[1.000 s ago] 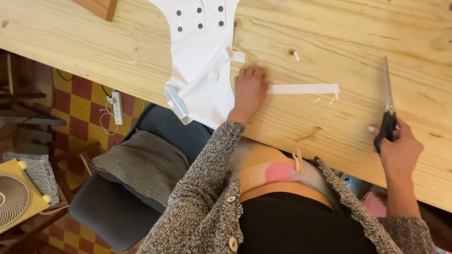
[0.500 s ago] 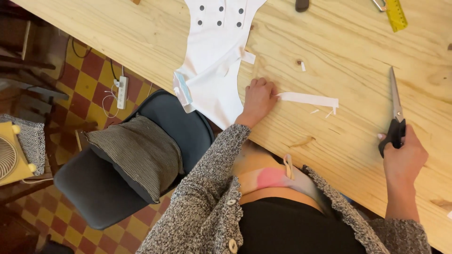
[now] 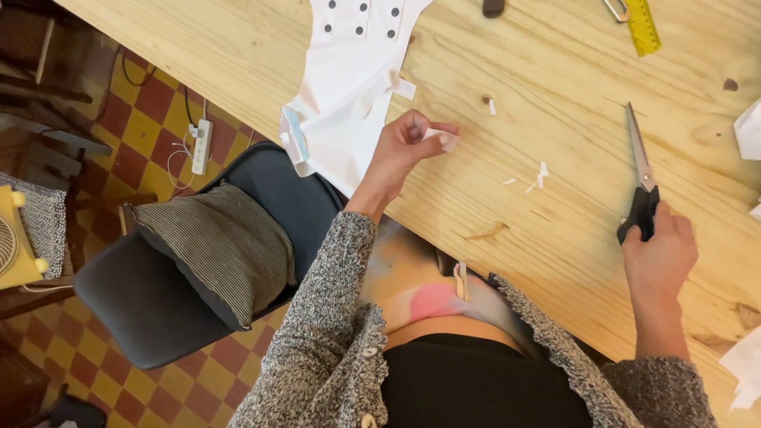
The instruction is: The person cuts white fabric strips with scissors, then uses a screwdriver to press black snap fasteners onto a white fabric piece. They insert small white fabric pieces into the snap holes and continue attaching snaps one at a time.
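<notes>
My left hand [image 3: 404, 150] is lifted a little off the wooden table [image 3: 555, 71], its fingers pinched on a small strip of white paper [image 3: 438, 136]. Just left of it lies a white paper pattern piece [image 3: 349, 87] with dark dots, overhanging the table's edge. My right hand [image 3: 659, 250] grips the black handles of a pair of scissors [image 3: 640, 178], whose closed blades lie flat on the table pointing away from me. A few white paper scraps [image 3: 537, 176] are scattered between the two hands.
A yellow measuring tape [image 3: 642, 24] and a dark object [image 3: 493, 8] lie at the table's far edge. More white paper [image 3: 747, 131] sits at the right. Left of me stands a dark chair [image 3: 151, 293] with a striped cushion [image 3: 218, 246], over a checkered floor with a power strip [image 3: 200, 147].
My left hand has lifted the long white paper strip off the table and gathered it in its fingers. The view has shifted, and my right hand has stayed on the scissors.
</notes>
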